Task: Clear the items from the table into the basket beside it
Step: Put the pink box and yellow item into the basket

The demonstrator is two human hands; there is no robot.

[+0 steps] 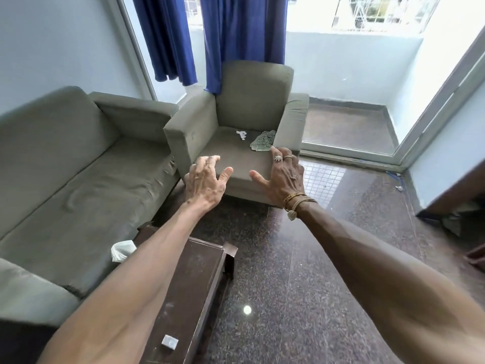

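Beyond the far end of the table (194, 285), both arms were stretched out toward the armchair (236, 109). The left hand (207, 179) hung over the seat's front edge with fingers loosely spread and thumb out, holding nothing. The right hand (282, 177) was spread too and empty, its fingertips just beside a striped cloth (262, 141) at the seat's right front corner; I could not tell whether they touched it. A scrap of white paper (242, 134) lay near the cloth, further back on the seat. On the table itself I saw only a small pale block (169, 342), close to the near end, with both hands well apart from it. Something white and crumpled (122, 250) sat on the sofa (65, 158), just beside the table's left edge. No basket showed from where I stood. To my eye this was a reach for strays on the chair, with the clearing not yet finished. Next would come a pinch on the cloth, then the block, and finding the basket for both.
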